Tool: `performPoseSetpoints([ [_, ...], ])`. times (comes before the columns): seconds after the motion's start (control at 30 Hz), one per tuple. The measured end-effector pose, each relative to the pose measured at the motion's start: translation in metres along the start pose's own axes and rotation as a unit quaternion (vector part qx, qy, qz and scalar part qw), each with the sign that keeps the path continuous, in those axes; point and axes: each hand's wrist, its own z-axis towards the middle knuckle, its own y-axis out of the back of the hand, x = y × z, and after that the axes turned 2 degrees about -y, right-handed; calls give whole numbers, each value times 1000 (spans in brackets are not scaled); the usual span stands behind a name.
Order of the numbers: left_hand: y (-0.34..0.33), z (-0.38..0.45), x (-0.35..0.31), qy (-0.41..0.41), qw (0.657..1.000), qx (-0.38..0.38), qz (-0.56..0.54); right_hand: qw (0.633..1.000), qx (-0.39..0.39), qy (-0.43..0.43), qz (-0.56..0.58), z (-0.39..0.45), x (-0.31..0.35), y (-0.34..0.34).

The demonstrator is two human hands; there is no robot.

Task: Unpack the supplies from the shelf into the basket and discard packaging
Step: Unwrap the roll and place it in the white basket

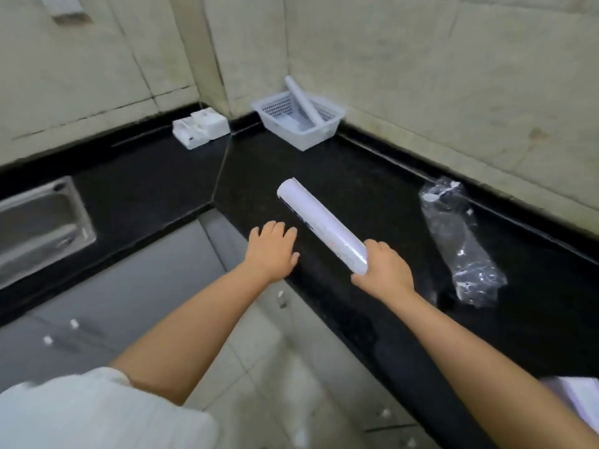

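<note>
Near the countertop point(372, 196) front edge, roll point(321, 223) is gripped at one end by right hand point(384, 270) — left hand point(272, 249) flat, empty. Far end unsupported; could be dropped short of basket point(301, 139).

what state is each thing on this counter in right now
white paper roll: held at its near end by the right hand
left hand: open, empty
white plastic basket: upright, one thinner white roll leaning inside
clear plastic wrapper: empty, crumpled on the black counter

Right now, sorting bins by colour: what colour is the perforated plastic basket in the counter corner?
The perforated plastic basket is pale lavender-white, clearest in the head view.
</note>
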Motion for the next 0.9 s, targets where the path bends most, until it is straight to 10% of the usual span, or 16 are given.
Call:
performPoseSetpoints([
  [0.4,-40,-18,208,75,994,80,-6,991,91,67,-76,61,164,-102],
  [0.9,-42,249,268,-6,997,73,-8,992,80,38,-94,298,158,-109],
])
